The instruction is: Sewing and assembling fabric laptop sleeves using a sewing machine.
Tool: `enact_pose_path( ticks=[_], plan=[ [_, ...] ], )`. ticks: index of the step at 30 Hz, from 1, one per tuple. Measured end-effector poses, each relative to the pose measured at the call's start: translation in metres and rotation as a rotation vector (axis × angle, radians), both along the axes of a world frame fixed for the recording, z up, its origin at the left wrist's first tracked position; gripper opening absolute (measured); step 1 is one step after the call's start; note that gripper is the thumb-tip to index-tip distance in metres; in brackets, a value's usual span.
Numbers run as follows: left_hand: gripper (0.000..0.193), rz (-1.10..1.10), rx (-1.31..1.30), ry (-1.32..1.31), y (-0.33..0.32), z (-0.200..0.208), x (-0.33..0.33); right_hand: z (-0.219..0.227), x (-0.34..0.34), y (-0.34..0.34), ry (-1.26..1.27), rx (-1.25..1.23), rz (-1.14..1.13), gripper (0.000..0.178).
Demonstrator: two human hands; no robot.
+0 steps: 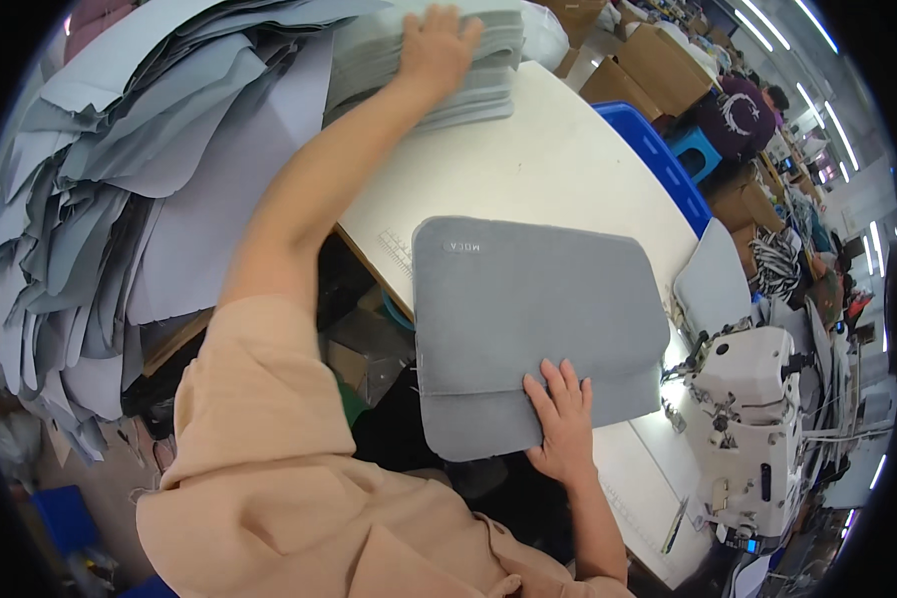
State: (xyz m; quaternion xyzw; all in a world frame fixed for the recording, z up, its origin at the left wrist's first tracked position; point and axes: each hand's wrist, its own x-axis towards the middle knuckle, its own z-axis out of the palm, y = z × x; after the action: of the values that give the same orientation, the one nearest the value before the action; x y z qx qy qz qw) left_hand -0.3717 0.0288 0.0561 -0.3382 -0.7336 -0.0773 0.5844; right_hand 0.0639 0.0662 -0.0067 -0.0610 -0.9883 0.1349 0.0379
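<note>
A grey fabric panel [538, 309] with rounded corners lies over the table's front edge, part of it overhanging. A seam or layered edge crosses its near part, and a small printed mark sits at its far left corner. My right hand [565, 424] rests on its near edge, fingers stretched out flat. My left hand [439, 50] reaches far forward onto a stack of similar grey pieces [468, 105], fingers spread over its top. The panel's right edge is close to the needle area of a white sewing machine [752, 429].
A heap of loose grey sheets [140, 149] hangs over the left side. Beyond the white table [528, 169] stand a blue crate [658, 159] and cardboard boxes [663, 70]. Tweezers or snips [676, 525] lie near the machine. Another person [738, 115] sits at the far right.
</note>
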Motion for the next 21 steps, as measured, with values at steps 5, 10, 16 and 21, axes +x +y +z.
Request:
enact_pose_path(
  ticks=[5,10,16,21],
  plan=[
    [0.024,0.047,-0.473,-0.658,-0.024,-0.056,0.041,-0.001,-0.001,0.0,0.019,0.0,0.001,0.075],
    [0.029,0.183,-0.472,-0.458,-0.011,-0.072,0.027,0.002,0.0,0.001,-0.009,-0.015,-0.003,0.058],
    [0.023,0.236,-0.467,-0.442,0.006,-0.08,0.001,-0.001,0.001,0.0,0.013,-0.045,-0.012,0.077],
    [0.014,0.104,-0.436,-0.633,0.003,-0.068,-0.006,0.007,0.001,0.003,-0.032,-0.083,0.003,0.078]
  ],
)
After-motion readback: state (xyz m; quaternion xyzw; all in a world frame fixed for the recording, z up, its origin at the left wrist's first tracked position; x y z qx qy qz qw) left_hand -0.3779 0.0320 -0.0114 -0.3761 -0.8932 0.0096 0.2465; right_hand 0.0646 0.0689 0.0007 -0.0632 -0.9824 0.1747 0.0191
